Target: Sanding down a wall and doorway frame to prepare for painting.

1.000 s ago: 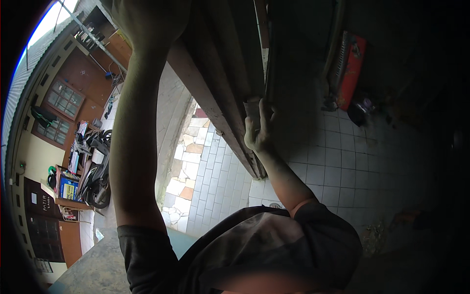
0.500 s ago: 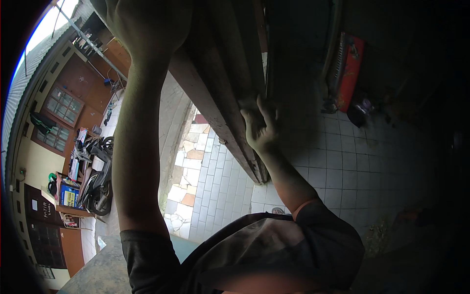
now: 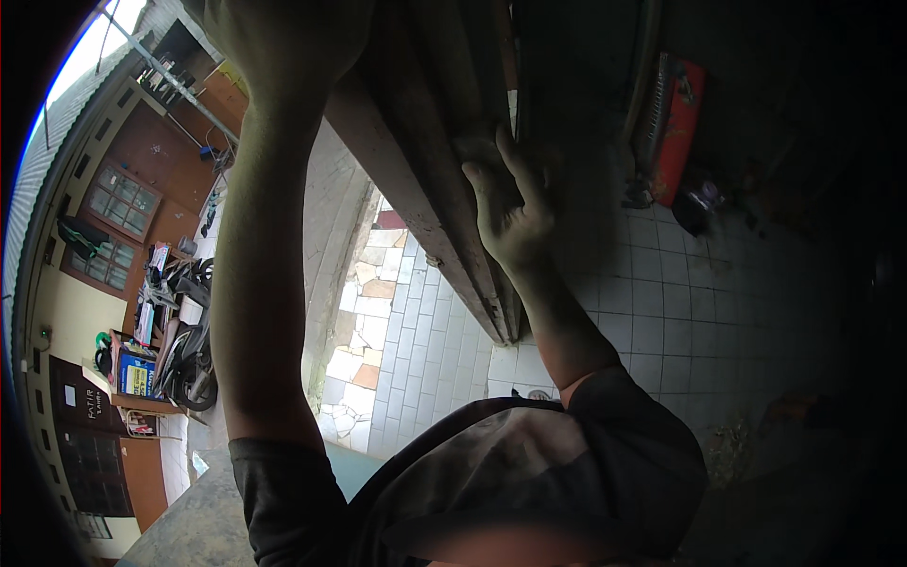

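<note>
A brown wooden frame post (image 3: 402, 170), grooved along its length, runs from the top of the view down to the tiled floor. My left hand (image 3: 288, 42) is raised beside its upper part. The picture's top edge and the dark hide that hand's fingers, so its grip does not show. On the post's right side is my right hand (image 3: 518, 222), thumb and forefinger spread apart and pointing up along the wood. A faint pale patch lies between them, too dim to identify. Whether the fingertips touch the post is unclear.
Indoors at right, a red panel (image 3: 678, 132) leans above white floor tiles (image 3: 652, 283), with dark clutter at its foot. Outside at left are a parked motorcycle (image 3: 194, 364), a house wall with windows (image 3: 121, 203), and a path of stone pieces and tiles (image 3: 378, 283).
My right hand has moved up along the post, its thumb and forefinger still apart. My left arm has stayed nearly in place. The view has shifted slightly.
</note>
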A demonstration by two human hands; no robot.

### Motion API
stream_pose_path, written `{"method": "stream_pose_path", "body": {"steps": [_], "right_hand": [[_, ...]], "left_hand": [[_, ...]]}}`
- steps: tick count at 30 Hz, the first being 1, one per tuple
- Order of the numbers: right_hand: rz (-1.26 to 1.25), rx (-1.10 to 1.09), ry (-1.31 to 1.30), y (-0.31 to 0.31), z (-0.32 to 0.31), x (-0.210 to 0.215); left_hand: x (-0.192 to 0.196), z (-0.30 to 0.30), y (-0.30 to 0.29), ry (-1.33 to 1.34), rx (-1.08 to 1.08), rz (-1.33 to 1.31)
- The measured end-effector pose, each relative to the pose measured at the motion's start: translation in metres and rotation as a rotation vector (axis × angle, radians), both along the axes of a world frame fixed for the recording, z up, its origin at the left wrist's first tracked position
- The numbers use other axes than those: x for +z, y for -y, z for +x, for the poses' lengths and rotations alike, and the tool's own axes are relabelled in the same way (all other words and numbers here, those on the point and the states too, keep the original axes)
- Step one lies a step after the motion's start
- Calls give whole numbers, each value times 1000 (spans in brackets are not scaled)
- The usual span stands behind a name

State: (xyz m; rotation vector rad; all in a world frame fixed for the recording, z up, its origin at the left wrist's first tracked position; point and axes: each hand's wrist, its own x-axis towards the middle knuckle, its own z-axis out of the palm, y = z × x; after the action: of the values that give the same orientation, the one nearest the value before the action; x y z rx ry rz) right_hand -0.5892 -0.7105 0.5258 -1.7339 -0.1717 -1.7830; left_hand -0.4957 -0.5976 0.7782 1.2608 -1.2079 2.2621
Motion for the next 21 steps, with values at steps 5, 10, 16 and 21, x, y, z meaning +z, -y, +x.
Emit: {"method": "stream_pose_path", "body": {"steps": [5, 10, 16, 21], "right_hand": [[24, -2, -45, 3, 2, -86], [-19, 10, 90, 6, 19, 21], [25, -73, 51, 1, 17, -100], [126, 185, 178, 6, 36, -17]], "left_hand": [[-6, -7, 4, -12, 89, 17], [-7, -14, 3, -133, 59, -29], [-7, -18, 7, -125, 77, -22], [-8, -19, 3, -141, 59, -25]]}}
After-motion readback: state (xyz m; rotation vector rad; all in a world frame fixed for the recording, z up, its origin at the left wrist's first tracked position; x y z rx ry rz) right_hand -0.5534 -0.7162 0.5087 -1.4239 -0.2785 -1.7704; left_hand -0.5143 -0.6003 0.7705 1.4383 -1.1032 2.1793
